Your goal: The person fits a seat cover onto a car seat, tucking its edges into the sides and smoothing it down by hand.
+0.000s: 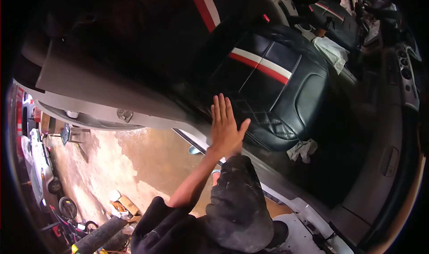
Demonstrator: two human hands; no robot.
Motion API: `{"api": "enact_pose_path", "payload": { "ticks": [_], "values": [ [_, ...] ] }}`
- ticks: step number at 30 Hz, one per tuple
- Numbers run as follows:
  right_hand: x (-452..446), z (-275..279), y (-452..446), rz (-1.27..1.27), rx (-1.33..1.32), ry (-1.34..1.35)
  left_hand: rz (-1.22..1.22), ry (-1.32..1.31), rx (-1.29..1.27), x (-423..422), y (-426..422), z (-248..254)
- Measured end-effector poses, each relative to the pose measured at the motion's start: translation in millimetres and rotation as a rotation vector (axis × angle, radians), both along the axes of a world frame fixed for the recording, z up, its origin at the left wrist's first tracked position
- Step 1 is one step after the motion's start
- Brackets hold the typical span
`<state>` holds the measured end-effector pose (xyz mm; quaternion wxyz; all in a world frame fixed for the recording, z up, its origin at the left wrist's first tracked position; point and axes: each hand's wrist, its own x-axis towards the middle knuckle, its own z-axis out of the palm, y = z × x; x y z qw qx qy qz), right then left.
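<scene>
My left hand (227,128) reaches up from the lower left, its back to me. The fingers are stretched out and the thumb stands apart, with nothing held. It lies over the near edge of a black leather car seat (308,95) with a white and red stripe and diamond stitching; whether it touches the seat I cannot tell. Below the hand, a dusty dark trouser leg (243,200) extends across the door sill (286,193). A bit of bare skin shows at its upper end, partly hidden behind my hand and wrist. My right hand is not visible.
A crumpled grey cloth (302,150) lies by the seat's front corner. A white cloth (331,53) hangs near the centre console. The dashboard (404,71) is at the right, the open rear door (98,106) at the left. A bicycle wheel (68,206) stands beyond the wet floor (152,164).
</scene>
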<state>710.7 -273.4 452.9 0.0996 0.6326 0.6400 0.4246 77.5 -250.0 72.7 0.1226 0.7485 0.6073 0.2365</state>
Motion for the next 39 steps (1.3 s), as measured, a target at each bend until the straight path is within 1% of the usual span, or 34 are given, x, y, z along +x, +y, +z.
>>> {"api": "enact_pose_path", "payload": {
  "ticks": [1,5,6,8,9,11,12,13,14,15,16,19,20,22,24,25,26,28,29,30,32,34,36,37,39],
  "values": [
    [0.4,1.0,2.1,0.011,-0.011,0.002,-0.015,0.027,-0.023,-7.1,7.5,-3.0],
    [5.1,2.6,-5.6,0.024,-0.023,0.024,0.167,0.088,-0.168,-34.7,94.1,-22.7],
    [1.1,3.0,-8.1,0.014,-0.013,0.032,0.201,0.127,-0.217,-43.3,117.5,-28.6],
    [-8.1,2.3,-5.0,-0.012,0.007,0.044,0.227,0.149,-0.234,-51.8,145.0,-40.5],
    [12.6,-8.5,-2.4,0.088,0.072,0.183,0.238,0.163,-0.274,-49.1,148.5,-40.3],
    [66.3,-33.4,0.2,0.29,0.211,0.453,0.206,0.198,-0.265,-48.8,156.9,-37.8],
    [74.7,-30.3,-5.6,0.11,0.179,0.297,0.191,0.217,-0.267,-54.0,160.5,-39.8],
    [81.4,-23.3,-10.4,-0.062,0.136,0.138,0.131,0.16,-0.208,-67.3,178.4,-49.0],
    [86.5,-17.8,-8.5,-0.138,0.121,0.04,0.081,0.09,-0.209,-84.2,206.1,-60.6],
    [91.6,-12.3,-6.7,-0.211,0.102,-0.06,0.072,0.043,-0.268,-91.7,222.0,-56.7],
    [93.0,-10.7,-7.2,-0.207,0.112,-0.092,0.058,0.003,-0.328,-93.0,232.5,-54.5],
    [74.0,-17.1,-13.9,-0.205,0.088,-0.033,0.065,0.087,-0.276,-93.8,235.6,-67.0],
    [69.0,-16.0,-14.8,-0.215,0.092,-0.013,0.079,0.087,-0.28,-85.5,231.0,-61.2],
    [54.7,-14.4,-16.2,-0.235,0.101,0.027,0.174,0.337,-0.255,-42.8,208.7,-51.7],
    [56.1,-12.6,-12.4,-0.235,0.077,0.022,-0.048,0.296,-0.172,2.6,165.9,-42.7],
    [62.6,-12.9,-11.3,-0.229,0.07,0.005,-0.135,0.163,-0.167,16.6,146.6,-33.8],
    [67.7,-12.8,-13.7,-0.217,0.082,-0.044,-0.121,0.145,-0.184,19.5,146.4,-28.8],
    [62.2,-10.2,-11.5,-0.214,0.09,-0.082,-0.085,0.107,-0.213,13.9,158.7,-28.1],
    [59.1,-10.9,-13.1,-0.233,0.086,-0.068,-0.006,0.138,-0.246,7.5,178.5,-32.8],
    [55.0,-11.1,-13.7,-0.232,0.081,-0.058,0.081,0.123,-0.222,-0.9,200.0,-43.0],
    [47.4,-11.1,-14.8,-0.232,0.072,-0.039,0.154,0.199,-0.236,-15.6,243.0,-51.3],
    [39.1,-7.5,-13.8,-0.307,0.028,0.011,0.087,0.149,-0.262,-31.0,270.9,-50.0],
    [22.1,-4.0,-13.2,-0.351,0.013,0.033,0.07,0.133,-0.279,-34.0,273.3,-44.1],
    [33.7,-5.5,-13.9,-0.307,0.025,0.021,0.061,0.129,-0.292,-37.8,273.3,-42.1],
    [45.1,-10.7,-15.4,-0.268,0.052,0.021,-0.026,0.065,-0.269,-56.4,284.9,-53.4]
  ]
}}
